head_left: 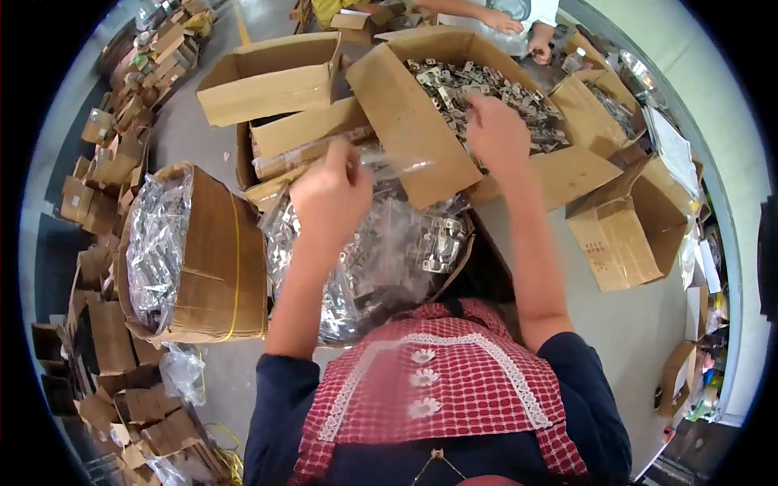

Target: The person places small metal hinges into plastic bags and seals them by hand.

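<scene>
My left hand (331, 194) is closed in a pinch, and a clear plastic bag (401, 167) stretches out to its right. Below it, a carton of filled clear bags (389, 235) shows shiny metal parts through the plastic. My right hand (496, 134) is over an open carton heaped with loose small metal parts (442, 85). Its fingers are curled together; whether a part is between them, I cannot make out. A wide cardboard flap (413, 125) slopes between my two hands.
At left stands a carton (215, 259) packed with bagged parts. An open carton (271, 81) lies at the far left, and another (624, 227) at right. Across from me, another person's hands (523, 32) hold clear plastic. Cartons (105, 340) are piled along the left side.
</scene>
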`<action>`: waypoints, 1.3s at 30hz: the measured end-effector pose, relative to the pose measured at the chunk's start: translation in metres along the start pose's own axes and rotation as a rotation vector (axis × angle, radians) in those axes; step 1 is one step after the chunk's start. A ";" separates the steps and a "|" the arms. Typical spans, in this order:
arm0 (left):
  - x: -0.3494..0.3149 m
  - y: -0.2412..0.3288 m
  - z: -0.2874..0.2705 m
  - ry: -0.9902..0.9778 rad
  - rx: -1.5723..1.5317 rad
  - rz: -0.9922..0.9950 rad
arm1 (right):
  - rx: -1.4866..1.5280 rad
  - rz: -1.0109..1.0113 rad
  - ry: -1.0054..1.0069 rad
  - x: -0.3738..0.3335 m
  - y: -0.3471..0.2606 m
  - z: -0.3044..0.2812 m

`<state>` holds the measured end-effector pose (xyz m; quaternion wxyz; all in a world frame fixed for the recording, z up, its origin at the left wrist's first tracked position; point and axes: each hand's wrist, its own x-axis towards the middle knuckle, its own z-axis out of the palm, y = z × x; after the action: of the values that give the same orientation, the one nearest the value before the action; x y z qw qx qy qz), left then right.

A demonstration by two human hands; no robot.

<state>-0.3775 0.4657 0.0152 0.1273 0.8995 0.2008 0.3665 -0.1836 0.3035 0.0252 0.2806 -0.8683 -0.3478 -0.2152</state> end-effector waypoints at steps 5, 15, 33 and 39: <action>-0.092 -0.001 -0.002 -0.167 -0.076 -0.180 | -0.173 0.311 -0.261 -0.017 0.042 0.061; -0.134 -0.013 -0.001 -0.058 -0.148 -0.164 | -0.040 0.322 -0.043 0.003 0.043 0.074; -0.130 -0.002 0.000 -0.141 -0.227 -0.278 | -0.228 0.291 0.031 0.006 0.048 0.089; -0.132 -0.013 0.001 -0.143 -0.251 -0.306 | -0.088 0.474 -0.374 0.024 0.061 0.086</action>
<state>-0.4660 0.4171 -0.0700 0.3066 0.8594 0.2780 0.3002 -0.1079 0.3333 -0.0468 0.2163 -0.9612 -0.1713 0.0052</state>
